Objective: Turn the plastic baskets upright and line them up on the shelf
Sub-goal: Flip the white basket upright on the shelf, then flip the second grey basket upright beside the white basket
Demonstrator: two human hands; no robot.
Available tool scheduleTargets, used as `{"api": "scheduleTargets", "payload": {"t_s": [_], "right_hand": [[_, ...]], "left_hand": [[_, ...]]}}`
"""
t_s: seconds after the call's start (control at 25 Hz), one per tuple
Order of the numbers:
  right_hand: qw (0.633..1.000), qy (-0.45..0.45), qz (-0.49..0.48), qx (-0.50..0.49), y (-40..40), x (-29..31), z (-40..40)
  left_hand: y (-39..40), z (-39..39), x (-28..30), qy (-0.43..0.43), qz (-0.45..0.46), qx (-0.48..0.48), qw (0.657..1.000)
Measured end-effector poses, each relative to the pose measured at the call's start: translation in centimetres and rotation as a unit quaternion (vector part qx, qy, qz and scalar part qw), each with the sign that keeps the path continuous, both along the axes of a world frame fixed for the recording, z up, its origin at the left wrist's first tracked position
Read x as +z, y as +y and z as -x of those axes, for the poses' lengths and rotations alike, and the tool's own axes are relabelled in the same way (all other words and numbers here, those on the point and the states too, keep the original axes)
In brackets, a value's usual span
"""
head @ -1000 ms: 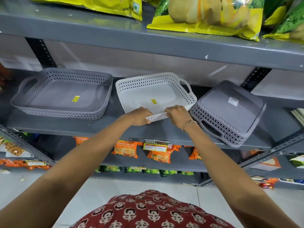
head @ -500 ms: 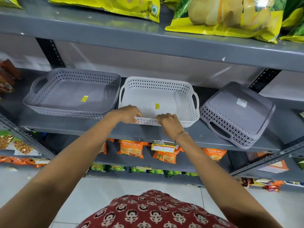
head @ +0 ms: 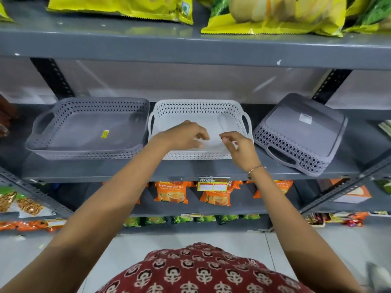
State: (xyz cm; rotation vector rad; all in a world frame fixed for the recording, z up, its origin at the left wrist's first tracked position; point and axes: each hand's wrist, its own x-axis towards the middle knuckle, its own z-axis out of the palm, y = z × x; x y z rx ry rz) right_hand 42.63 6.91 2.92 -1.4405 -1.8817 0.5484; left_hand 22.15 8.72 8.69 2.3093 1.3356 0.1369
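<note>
Three perforated plastic baskets sit on the grey middle shelf (head: pixel 190 169). A grey basket (head: pixel 63 123) stands upright at the left. Touching its right side, a white basket (head: pixel 196 106) stands upright and square to the shelf edge. At the right a grey basket (head: pixel 300 132) lies upside down and skewed, one handle toward me. My left hand (head: pixel 186 135) and my right hand (head: pixel 239 144) hover over the white basket's front half, fingers loosely curled and apart, holding nothing.
Yellow and green snack bags (head: pixel 275 15) lie on the shelf above. Orange tea packets (head: pixel 171 191) and a price tag (head: pixel 213 183) hang below the basket shelf. Black slotted uprights (head: pixel 53 77) stand behind. More goods fill the side racks.
The white basket was turned square and pushed back beside the left grey basket. Both hands have let go of its front rim and lifted above it.
</note>
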Motion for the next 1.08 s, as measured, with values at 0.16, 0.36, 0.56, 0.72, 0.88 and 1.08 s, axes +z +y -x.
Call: {"api": "scheduleTargets", "payload": {"t_s": [0.16,0.36,0.56,0.72,0.88,1.08], "right_hand": [[0.989,0.089,-0.015,-0.12,0.0,1.3,-7.1],[0.949,0.171,0.007,-0.264,-1.2,0.9,-19.6],[0.842,0.319,0.088,-0.427,-2.3,-2.5,-27.8],[0.728,0.483,0.347,-0.339,-2.7,-4.3,-29.1],[0.665,0.583,0.391,-0.256,-2.5,-3.6,-29.1],[0.693,0.643,0.268,-0.185,-2.8,-1.7,-30.7]], "left_hand": [[-0.8,-8.0,0.0,-0.131,-0.042,-0.008,0.99],[0.1,-20.4,-3.0,-0.104,-0.072,-0.051,0.991],[1.3,-28.4,-7.0,0.072,-0.121,-0.066,0.988],[0.6,-30.6,-8.9,0.123,-0.151,-0.043,0.98],[0.2,-31.1,-8.5,0.12,-0.157,-0.012,0.98],[0.0,-32.4,-7.6,0.048,-0.222,0.055,0.972]]}}
